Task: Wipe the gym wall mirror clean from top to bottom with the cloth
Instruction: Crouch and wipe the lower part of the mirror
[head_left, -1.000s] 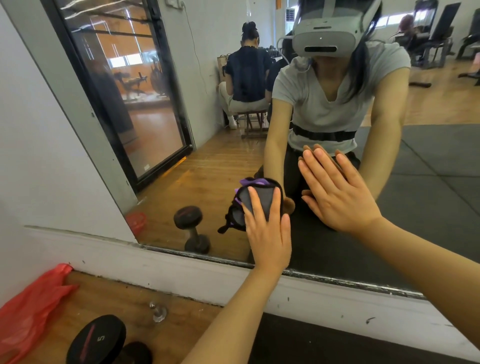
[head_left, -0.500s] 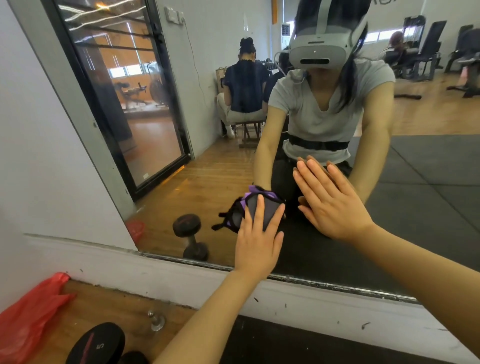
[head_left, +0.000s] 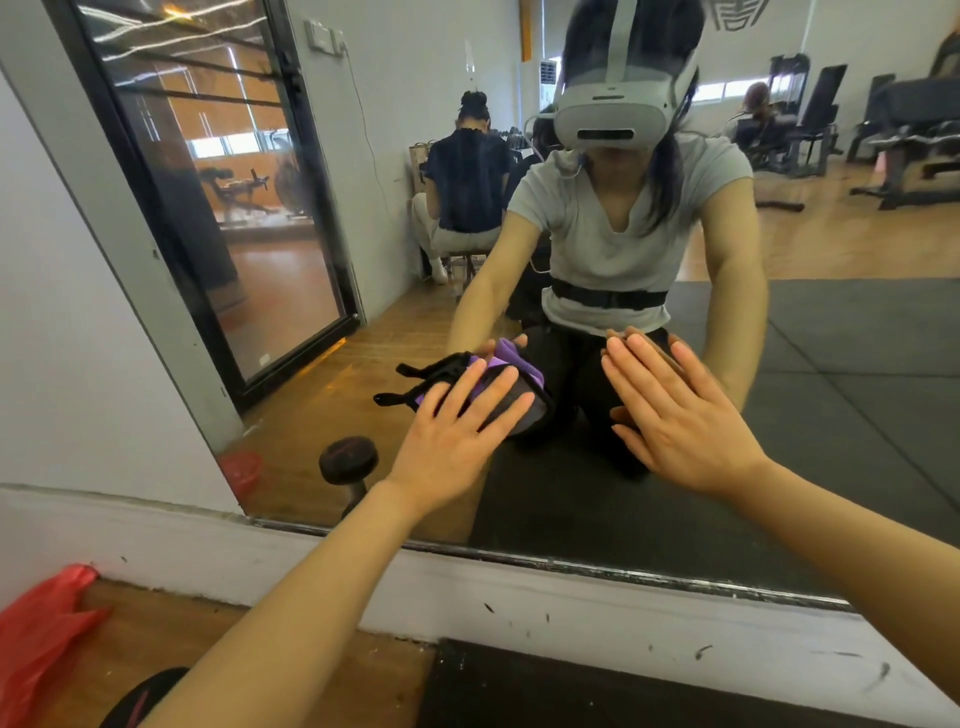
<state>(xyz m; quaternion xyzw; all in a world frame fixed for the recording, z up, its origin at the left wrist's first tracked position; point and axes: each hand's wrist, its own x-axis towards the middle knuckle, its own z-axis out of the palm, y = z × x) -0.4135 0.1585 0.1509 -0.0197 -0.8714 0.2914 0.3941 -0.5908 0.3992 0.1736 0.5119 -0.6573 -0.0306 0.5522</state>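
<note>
Both my forearms bare, no sleeves reaching them, no rings or watch on left hand (head_left: 457, 441) or right hand (head_left: 680, 421). Mirror (head_left: 857, 395) shows me in a grey short-sleeved V-neck tee, black strap round the waist, dark trousers, white-grey headset with an overhead band, long dark hair.

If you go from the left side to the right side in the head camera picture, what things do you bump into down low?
Red plastic bag → dumbbell on the floor → left hand pressing the cloth on the mirror → right hand flat on the glass.
</note>
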